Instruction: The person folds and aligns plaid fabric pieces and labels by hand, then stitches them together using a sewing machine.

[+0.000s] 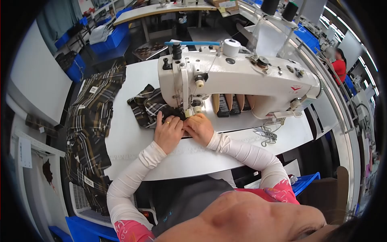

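Note:
A white sewing machine (238, 74) stands on a white table. Under its needle area lies a dark plaid fabric piece (149, 105), bunched toward the left. My left hand (169, 132), with a ring on one finger, presses and grips the fabric's near edge, fingers bent. Close beside it, my right hand (199, 127) is closed, its fingertips pinched at the fabric edge just in front of the presser foot. The fingertips of both hands nearly meet, and the bit of cloth between them is mostly hidden.
More plaid fabric (90, 121) drapes over the table's left edge into a white basket (82, 205). Small scissors (265, 134) lie on the right by the machine base. Dark labelled pieces (221, 105) stand under the machine arm. A person in red (339, 68) is far right.

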The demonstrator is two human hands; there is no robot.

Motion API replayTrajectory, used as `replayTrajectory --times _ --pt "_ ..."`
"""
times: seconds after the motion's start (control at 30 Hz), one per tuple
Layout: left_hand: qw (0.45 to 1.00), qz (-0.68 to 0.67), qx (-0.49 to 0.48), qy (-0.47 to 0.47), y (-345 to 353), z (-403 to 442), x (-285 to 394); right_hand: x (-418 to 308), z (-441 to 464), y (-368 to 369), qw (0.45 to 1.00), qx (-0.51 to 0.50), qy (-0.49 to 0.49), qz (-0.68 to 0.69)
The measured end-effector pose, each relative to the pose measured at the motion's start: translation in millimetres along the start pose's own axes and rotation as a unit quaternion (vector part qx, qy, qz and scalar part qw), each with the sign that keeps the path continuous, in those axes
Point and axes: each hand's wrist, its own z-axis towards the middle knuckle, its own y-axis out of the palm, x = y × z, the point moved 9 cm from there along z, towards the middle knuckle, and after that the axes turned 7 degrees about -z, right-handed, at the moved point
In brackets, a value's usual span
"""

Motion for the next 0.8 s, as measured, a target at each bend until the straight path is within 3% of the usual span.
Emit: replayTrajectory --times 0.03,0.27,0.43,0.8 --pt "0.999 -0.003 0.047 0.019 -3 3 -1 2 -1 1 1.000 0.001 0.007 0.004" --pt "0.993 0.005 0.114 0.041 -11 6 -5 -8 4 -12 0.999 0.026 -0.026 -0.003" --pt "0.994 -0.013 0.106 0.038 -13 5 -5 -15 4 -11 0.996 0.034 -0.067 -0.053" --pt "0.992 -0.003 0.109 0.059 -11 7 -3 -13 4 -12 0.995 0.041 -0.058 -0.067"
